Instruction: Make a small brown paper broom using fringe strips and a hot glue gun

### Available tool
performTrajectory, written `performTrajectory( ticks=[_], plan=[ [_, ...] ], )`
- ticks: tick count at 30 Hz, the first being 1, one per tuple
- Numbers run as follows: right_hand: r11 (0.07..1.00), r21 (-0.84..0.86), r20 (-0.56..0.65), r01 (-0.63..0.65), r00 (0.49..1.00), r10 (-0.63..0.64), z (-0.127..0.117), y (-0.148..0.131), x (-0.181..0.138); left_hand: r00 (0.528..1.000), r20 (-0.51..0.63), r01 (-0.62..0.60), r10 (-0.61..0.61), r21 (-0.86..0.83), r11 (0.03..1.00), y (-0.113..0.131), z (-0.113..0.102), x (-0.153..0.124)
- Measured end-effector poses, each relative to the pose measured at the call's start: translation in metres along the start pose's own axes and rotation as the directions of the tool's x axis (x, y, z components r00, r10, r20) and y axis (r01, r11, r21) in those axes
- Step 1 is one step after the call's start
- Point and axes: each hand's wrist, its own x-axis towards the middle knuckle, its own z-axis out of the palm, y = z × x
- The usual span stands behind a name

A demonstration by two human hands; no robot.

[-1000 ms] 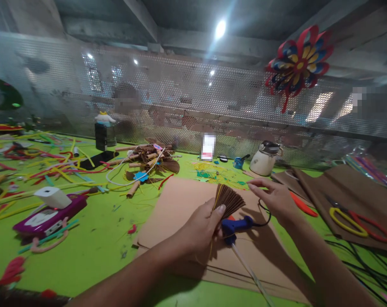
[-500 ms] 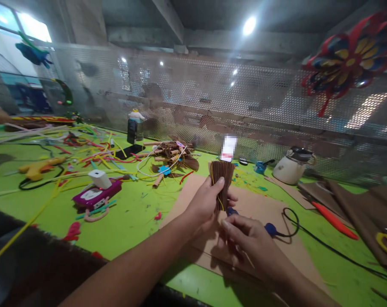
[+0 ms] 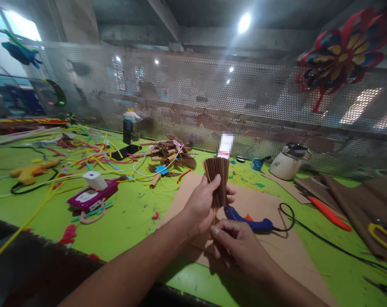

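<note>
A brown pleated paper piece (image 3: 221, 183), narrow at the bottom and spread like a fan at the top, stands upright in my left hand (image 3: 199, 202). The thumb lies across its front and the fingers wrap behind. From its lower end hangs a thin yellow string (image 3: 214, 217). Just below, my right hand (image 3: 240, 243) is closed in a pinch on the lower part of that string; its other fingers are curled and partly hidden. A blue glue gun (image 3: 255, 224) lies beyond the right hand on a cardboard sheet (image 3: 185, 194).
On the green table (image 3: 129, 221) are a purple power strip (image 3: 92, 198), a yellow glue gun (image 3: 33, 170) and a heap of brown rolled pieces (image 3: 170, 153). At right lie an orange cutter (image 3: 329, 213), yellow-handled scissors (image 3: 382, 238) and a kettle (image 3: 286, 164). Perforated metal (image 3: 187, 94) stands behind.
My right hand has moved slightly down and left, so more of the blue glue gun and the yellow string shows. The view has shifted a little. My left hand keeps its hold.
</note>
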Motion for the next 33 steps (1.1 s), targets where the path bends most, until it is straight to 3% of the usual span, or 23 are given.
performTrajectory(
  ticks=[5, 11, 14, 19, 28, 31, 33],
  plan=[
    [1.000, 0.009, 0.007, 0.023, 1.000, -0.023, -0.002, -0.001, -0.004, 0.999, -0.034, 0.023, -0.023, -0.010, 1.000, -0.002, -0.001, 0.001],
    [0.984, -0.036, -0.161, 0.175, 0.971, -0.179, -0.006, 0.009, -0.010, 0.999, -0.019, 0.050, -0.051, -0.043, 0.998, -0.002, -0.002, 0.003],
    [0.979, -0.073, -0.116, 0.189, 0.974, -0.197, -0.007, 0.016, -0.009, 0.998, -0.020, 0.063, -0.063, -0.032, 0.998, -0.004, -0.003, 0.005],
    [0.988, -0.076, -0.076, 0.136, 0.987, -0.141, -0.004, 0.020, -0.002, 0.998, -0.014, 0.065, -0.065, 0.002, 0.998, -0.004, -0.002, 0.003],
    [0.979, 0.202, -0.020, -0.031, 0.999, 0.036, -0.001, 0.028, 0.004, 0.999, 0.020, 0.039, -0.040, 0.054, 0.998, -0.004, -0.004, 0.001],
    [0.996, -0.089, -0.022, -0.004, 1.000, 0.002, -0.011, 0.023, 0.002, 0.999, 0.034, 0.024, -0.029, 0.130, 0.991, -0.004, -0.006, 0.001],
    [0.931, -0.362, -0.040, 0.031, 0.998, -0.049, -0.021, 0.015, -0.002, 0.999, 0.051, 0.007, -0.017, 0.177, 0.984, -0.003, -0.007, 0.000]
  ],
)
